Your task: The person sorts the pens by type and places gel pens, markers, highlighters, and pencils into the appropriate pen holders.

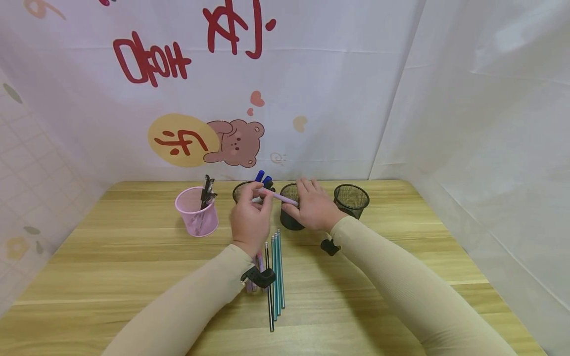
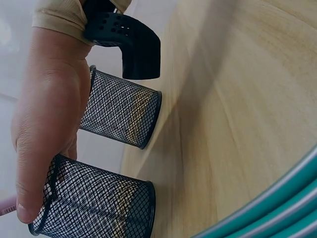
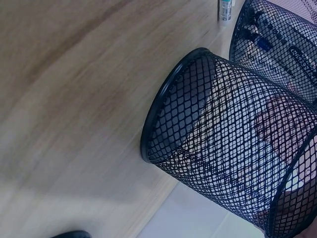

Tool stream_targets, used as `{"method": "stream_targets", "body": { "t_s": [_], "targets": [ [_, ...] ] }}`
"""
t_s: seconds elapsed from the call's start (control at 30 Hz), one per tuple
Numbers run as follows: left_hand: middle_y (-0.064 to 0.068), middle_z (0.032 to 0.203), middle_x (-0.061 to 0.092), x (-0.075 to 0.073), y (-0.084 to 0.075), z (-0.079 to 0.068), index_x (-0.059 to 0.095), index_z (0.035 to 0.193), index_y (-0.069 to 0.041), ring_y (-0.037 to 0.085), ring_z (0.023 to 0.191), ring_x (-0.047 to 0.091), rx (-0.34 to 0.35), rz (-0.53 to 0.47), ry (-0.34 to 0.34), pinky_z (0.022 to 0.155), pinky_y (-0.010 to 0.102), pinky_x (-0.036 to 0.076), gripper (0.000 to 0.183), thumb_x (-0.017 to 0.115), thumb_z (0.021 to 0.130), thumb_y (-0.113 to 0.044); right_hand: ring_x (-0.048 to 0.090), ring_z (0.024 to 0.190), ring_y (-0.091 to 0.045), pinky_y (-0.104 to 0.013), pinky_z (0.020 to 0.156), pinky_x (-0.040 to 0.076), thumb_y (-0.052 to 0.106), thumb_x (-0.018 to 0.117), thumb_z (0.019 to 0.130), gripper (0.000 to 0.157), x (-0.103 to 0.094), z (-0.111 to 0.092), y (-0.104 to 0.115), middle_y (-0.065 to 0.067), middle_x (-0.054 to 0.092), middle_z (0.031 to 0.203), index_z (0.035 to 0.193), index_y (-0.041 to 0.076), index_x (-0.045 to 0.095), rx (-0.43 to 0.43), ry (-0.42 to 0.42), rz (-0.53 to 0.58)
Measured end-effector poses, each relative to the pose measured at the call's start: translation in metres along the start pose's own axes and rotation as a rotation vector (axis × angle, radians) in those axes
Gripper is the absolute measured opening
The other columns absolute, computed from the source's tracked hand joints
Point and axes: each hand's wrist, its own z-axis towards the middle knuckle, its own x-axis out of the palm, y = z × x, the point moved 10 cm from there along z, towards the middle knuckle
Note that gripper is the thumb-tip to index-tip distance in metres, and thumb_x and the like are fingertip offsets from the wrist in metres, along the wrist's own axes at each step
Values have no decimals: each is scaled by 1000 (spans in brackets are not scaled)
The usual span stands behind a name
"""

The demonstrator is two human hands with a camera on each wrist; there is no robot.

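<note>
as the head view shows, the purple pen [image 1: 284, 199] points rightward, long axis slanting slightly down, toward the middle black mesh cup [image 1: 291, 222]; my left hand [image 1: 251, 217] pinches it. left wrist view: my right hand [image 2: 47, 109], thumb spread, grips that cup. right wrist view: the cup stands on the wooden table [image 3: 64, 134].

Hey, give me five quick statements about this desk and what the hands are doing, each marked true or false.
1. The left hand pinches a slim lilac pen. True.
2. The right hand holds a round black mesh cup. True.
3. Every pencil stands in a cup. False: slender teal pencils lie on the wood-grain table.
4. A round pink mesh cup contains pens. True.
5. The pink cup stands right of the held cup. False: it stands left.
</note>
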Motion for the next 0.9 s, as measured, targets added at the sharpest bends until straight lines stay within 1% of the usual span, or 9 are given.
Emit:
{"method": "stream_targets", "body": {
  "t_s": [0.13, 0.33, 0.5, 0.67, 0.83, 0.9],
  "targets": [
    [6, 111, 78, 2, -1, -1, 67, 125, -12, 18, 72, 72, 11, 1, 4, 61, 27, 56, 28, 71, 101, -24, 20, 160, -50, -59, 131, 20, 66, 41, 105, 93, 0, 0, 0, -24, 24, 172, 164, -4, 23, -5, -8, -7],
    [6, 114, 79, 6, -1, -2, 70, 123, -10, 17, 69, 68, 16, 6, 33, 62, 24, 54, 26, 71, 101, -24, 20, 160, -50, -59, 132, 20, 65, 41, 106, 92, 0, 0, 0, -24, 24, 172, 164, -4, 23, -8, -5, -10],
    [5, 111, 80, 9, 1, -3, 72, 120, -11, 17, 68, 67, 27, 24, 49, 61, 24, 53, 24, 72, 101, -25, 20, 160, -50, -59, 131, 20, 65, 41, 106, 92, -1, 0, 0, -24, 25, 172, 164, -4, 23, -6, -4, -11],
    [2, 106, 80, 12, 4, -3, 74, 119, -12, 15, 65, 64, 30, 49, 80, 59, 25, 49, 22, 71, 102, -26, 20, 160, -50, -59, 131, 21, 67, 39, 105, 94, 0, 0, 0, -24, 23, 173, 165, -3, 22, 1, 7, -2],
    [1, 106, 80, 18, 5, -4, 74, 121, -14, 11, 59, 58, 25, 81, 119, 53, 25, 44, 24, 69, 103, -29, 20, 159, -51, -60, 130, 22, 68, 39, 105, 94, 0, -1, 0, -24, 22, 173, 165, -4, 22, 5, 10, 4],
    [2, 106, 80, 19, 5, -5, 74, 122, -14, 11, 58, 55, 22, 87, 134, 52, 26, 42, 25, 67, 104, -29, 20, 159, -51, -61, 130, 22, 68, 39, 105, 95, -1, -1, 0, -24, 21, 173, 165, -4, 22, 3, 7, 4]
  ]
}}
